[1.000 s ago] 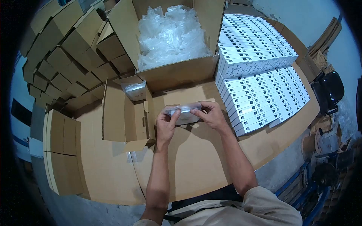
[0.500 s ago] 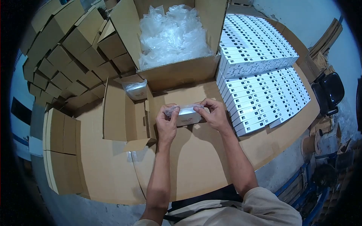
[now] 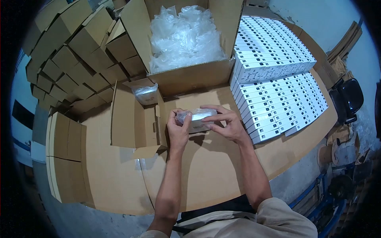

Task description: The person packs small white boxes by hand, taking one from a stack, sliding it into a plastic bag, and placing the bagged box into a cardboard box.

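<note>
Hands (image 3: pixel 203 129) hold a plastic-wrapped white box (image 3: pixel 198 121).

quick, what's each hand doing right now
left hand: closed on the plastic-wrapped white box
right hand: fingers partly spread, at the box's other end; firm grip or light touch, can't tell

Cardboard surface (image 3: pixel 212 178) under white boxes (image 3: pixel 279 107), cartons (image 3: pixel 124 123)

Right hand (image 3: pixel 232 127) now out of its pinch, fingers (image 3: pixel 220 117) spread at the wrapped box (image 3: pixel 198 123)
</note>
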The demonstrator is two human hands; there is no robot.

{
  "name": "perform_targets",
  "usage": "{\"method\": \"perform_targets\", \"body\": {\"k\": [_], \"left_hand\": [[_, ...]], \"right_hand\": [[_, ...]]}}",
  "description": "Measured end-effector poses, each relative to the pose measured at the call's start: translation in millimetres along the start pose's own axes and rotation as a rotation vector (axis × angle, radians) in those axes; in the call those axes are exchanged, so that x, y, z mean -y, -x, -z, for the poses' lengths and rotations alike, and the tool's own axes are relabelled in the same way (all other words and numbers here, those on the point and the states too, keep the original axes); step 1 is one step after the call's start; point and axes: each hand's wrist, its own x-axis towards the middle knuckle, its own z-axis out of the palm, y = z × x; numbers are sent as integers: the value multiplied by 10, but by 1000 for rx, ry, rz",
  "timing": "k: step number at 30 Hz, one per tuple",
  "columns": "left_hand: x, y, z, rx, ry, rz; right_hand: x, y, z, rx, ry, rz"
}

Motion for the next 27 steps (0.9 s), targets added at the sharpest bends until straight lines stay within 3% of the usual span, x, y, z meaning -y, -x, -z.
{"method": "perform_targets", "body": {"k": [9,17,23,27], "left_hand": [[-20,17,1,15,-15,0],[-12,19,-12,24,57,13],[13,14,-26,36,85,-51],[-46,71,-31,-43,-156,-197]], "right_hand": [[-24,0,-13,-14,62,-181],[-78,8,-35,-54,49,-162],[-1,-8,-22,-40,68,-218],[-10,-8,-9,-38,111,-251]]}}
